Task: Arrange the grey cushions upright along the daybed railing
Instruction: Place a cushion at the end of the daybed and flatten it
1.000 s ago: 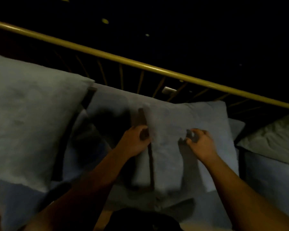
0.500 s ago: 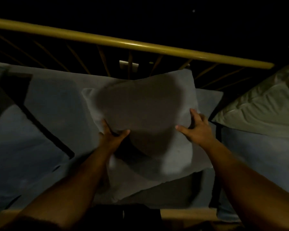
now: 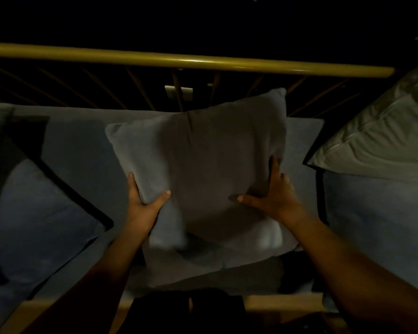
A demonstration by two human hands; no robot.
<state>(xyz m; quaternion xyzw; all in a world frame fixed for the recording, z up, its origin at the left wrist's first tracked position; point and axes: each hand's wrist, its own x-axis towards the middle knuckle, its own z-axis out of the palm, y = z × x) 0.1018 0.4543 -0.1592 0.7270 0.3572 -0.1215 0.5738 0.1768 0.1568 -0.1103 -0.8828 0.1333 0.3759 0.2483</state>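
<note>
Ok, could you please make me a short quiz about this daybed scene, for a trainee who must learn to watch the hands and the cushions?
1. True or false: the left hand and the right hand both grip the grey cushion.
2. What lies at the right edge of the view? A) a pale pillow B) a lamp C) a book
3. Fill in: the railing above the cushion is ___ in colour.
Key: 1 true; 2 A; 3 yellow.
</note>
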